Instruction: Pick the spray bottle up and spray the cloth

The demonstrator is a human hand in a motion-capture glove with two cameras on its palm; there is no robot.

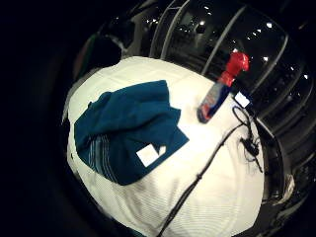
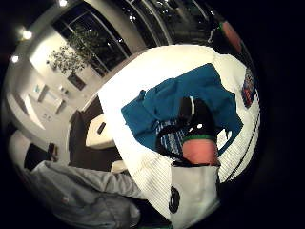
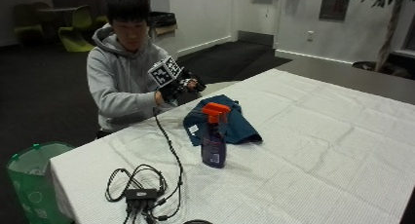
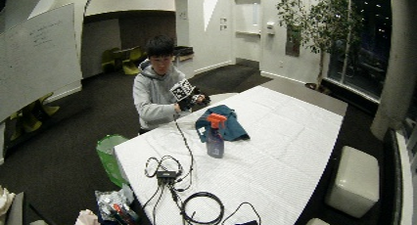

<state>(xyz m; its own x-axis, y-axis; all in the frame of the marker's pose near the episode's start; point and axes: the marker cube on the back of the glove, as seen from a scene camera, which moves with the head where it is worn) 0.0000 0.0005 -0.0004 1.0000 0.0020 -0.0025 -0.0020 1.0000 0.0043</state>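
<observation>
A spray bottle (image 3: 213, 142) with a purple body and an orange trigger head stands upright on the white table (image 3: 324, 151). Right behind it, toward the person, lies a crumpled blue cloth (image 3: 232, 125) with a white tag. My gloved right hand (image 3: 178, 89) is raised at the person's chest, above the table's far edge and well clear of both. Its fingers look relaxed and hold nothing. From the palm, the cloth (image 1: 128, 128) lies spread below and the bottle (image 1: 217, 96) stands beside it. The thumb side palm view shows a finger (image 2: 196, 117) over the cloth (image 2: 167, 102).
A black cable runs from the hand across the table to a small hub with looped wires (image 3: 139, 192) near the front corner. A green bin (image 3: 32, 175) stands on the floor beside the table. A white stool (image 4: 352, 181) sits off the table's right side.
</observation>
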